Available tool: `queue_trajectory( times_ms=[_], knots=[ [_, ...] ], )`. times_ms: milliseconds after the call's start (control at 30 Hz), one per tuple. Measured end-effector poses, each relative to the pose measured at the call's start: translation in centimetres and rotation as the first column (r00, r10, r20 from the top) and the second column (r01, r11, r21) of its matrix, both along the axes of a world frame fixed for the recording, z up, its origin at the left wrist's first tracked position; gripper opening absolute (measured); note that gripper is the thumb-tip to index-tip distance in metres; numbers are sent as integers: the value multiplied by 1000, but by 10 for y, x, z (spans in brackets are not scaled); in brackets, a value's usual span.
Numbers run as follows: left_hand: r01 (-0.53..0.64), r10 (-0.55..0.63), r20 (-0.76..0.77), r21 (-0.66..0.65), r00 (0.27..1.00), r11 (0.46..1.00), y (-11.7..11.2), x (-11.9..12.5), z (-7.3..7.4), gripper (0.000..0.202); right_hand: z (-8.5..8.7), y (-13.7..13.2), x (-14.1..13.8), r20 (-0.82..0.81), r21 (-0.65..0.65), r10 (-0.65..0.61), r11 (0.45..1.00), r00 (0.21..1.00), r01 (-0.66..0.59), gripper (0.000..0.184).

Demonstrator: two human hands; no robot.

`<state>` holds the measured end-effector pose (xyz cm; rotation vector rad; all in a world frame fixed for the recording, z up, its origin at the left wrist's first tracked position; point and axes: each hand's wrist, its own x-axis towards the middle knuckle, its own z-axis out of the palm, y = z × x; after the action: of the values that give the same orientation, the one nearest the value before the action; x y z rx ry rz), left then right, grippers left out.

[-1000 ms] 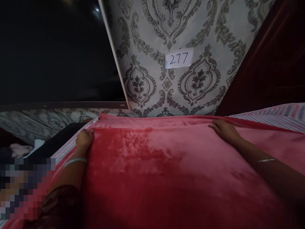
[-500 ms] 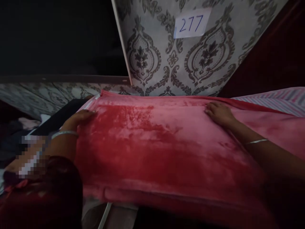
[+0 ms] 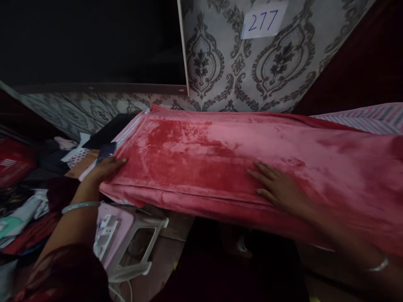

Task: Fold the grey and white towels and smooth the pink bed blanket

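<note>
A folded red plush blanket [image 3: 201, 151] lies across a raised surface in front of the patterned wall. My left hand [image 3: 107, 167] rests at its left end, fingers stretched along the edge and touching the fabric. My right hand [image 3: 277, 186] lies flat and open on top of the blanket near its front edge, fingers spread. Both wrists wear a thin bangle.
A striped sheet [image 3: 362, 117] shows under the blanket at the right. A white plastic stool [image 3: 132, 239] stands below the front edge. Clothes and clutter [image 3: 28, 201] pile at the left. A paper label reading 277 [image 3: 263, 20] hangs on the wall.
Both hands have slid from the blanket's far edge toward its near edge, smoothing it. The view has tilted down, bringing the stool and floor clutter into sight.
</note>
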<state>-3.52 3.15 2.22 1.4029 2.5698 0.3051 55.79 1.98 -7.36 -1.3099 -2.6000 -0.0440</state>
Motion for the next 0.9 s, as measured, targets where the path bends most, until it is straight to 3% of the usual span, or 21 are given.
queue_trajectory(
  times_ms=[67, 200, 300, 500, 700, 900],
  knots=[
    [32, -31, 17, -119, 999, 992, -2, -3, -5, 53, -1, -19, 8, -41, 31, 12, 999, 999, -11, 50],
    [54, -95, -212, -189, 973, 981, 8, -8, -19, 39, -3, -44, 20, -113, 98, 7, 995, 994, 4, 42],
    [71, -111, -260, -157, 959, 985, 11, -4, -24, 35, -3, -50, 25, -135, 155, -6, 988, 991, 27, 40],
    [65, -86, -296, -83, 951, 994, -1, 1, -26, 46, -6, -51, 34, -235, 301, -70, 943, 969, 141, 38],
    [55, -69, -277, -58, 959, 997, 2, -5, -39, 45, -25, -58, 31, -212, 318, 76, 948, 974, -5, 38],
    [66, -71, -261, -30, 963, 997, 0, -10, -39, 43, -25, -62, 29, -283, 321, 67, 947, 957, 28, 40]
  ],
)
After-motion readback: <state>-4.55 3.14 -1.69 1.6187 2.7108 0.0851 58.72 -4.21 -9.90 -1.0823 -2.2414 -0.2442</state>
